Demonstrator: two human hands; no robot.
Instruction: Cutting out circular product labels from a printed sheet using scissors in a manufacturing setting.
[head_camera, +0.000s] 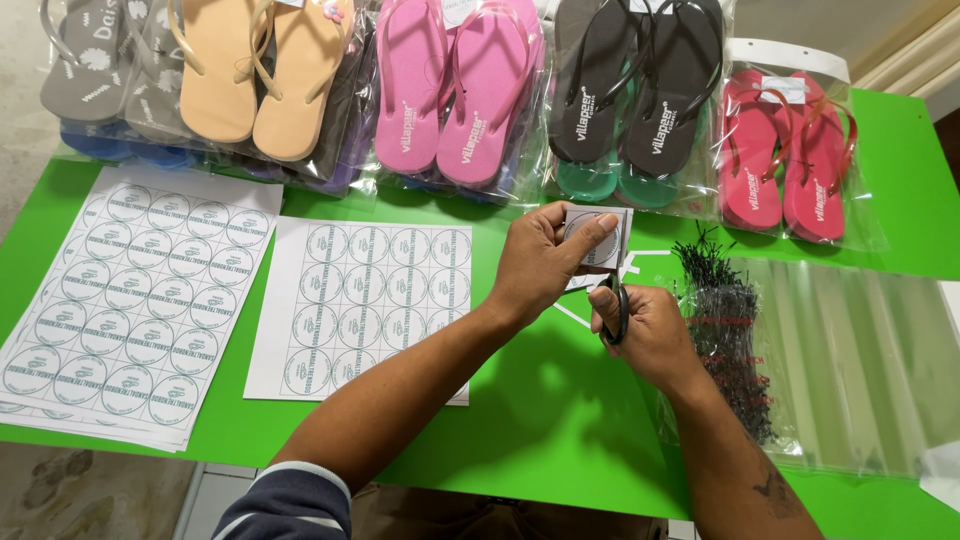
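- Here, a head-worn camera looks down on a bright green desk (540, 400) where a person works with both bare hands.
- The left hand (545, 262) is closed on a small stack of paper squares (600, 238), each printed with a round label; the thumb lies across the top square and the fingers curl behind it.
- The right hand (645, 325) sits just below and to the right, fingers closed through the black handles of a pair of scissors (615, 310). The blades point up toward the paper stack and are mostly hidden by it, so whether they are cutting cannot be told.
- The paper stack is held above the desk, near its middle, just in front of the row of sandals.
- To the left, a sheet of round labels (370, 300) lies flat on the desk, its near right part hidden under the left forearm.
- Further left lies a thicker pile of label sheets (140, 300), reaching the desk's near edge.
- To the right of the hands, a clear bag of thin black ties (735, 340) rests on a stack of clear plastic bags (860, 360).
- Along the far edge lie bagged flip-flops: grey (95, 60), tan (250, 70), pink (455, 90), black (630, 90) and red (785, 160).
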